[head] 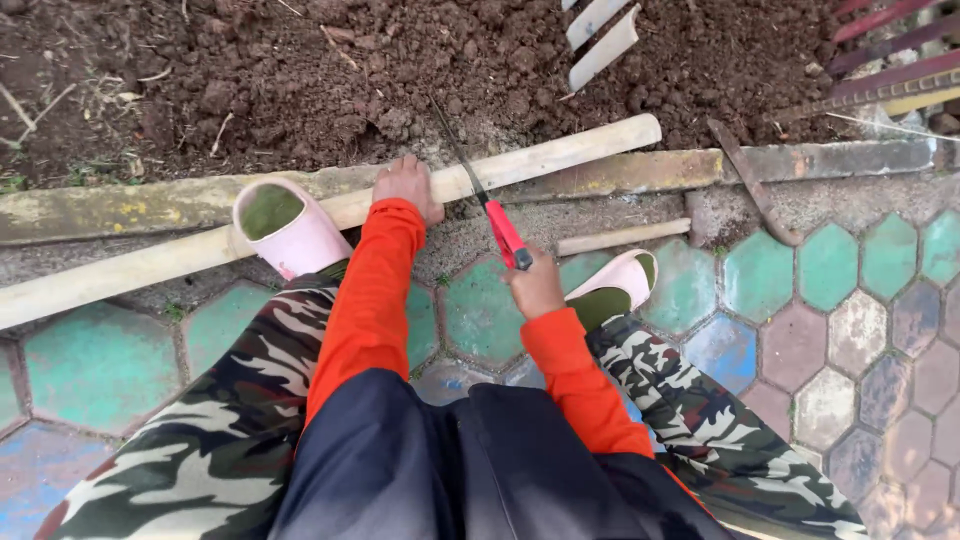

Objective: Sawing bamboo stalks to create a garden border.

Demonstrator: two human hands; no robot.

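L hand [408,186] presses flat on pole [560,152] lying along curb [120,207]; R hand [535,285] fist-closed on red-handled saw [483,193], blade across pole. Pink shoe [290,232] pins pole; soil [300,70] behind.

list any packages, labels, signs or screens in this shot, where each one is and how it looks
None in view: only a left hand on a long pale wooden pole, a right hand gripping a red-handled saw, soil and coloured paving.
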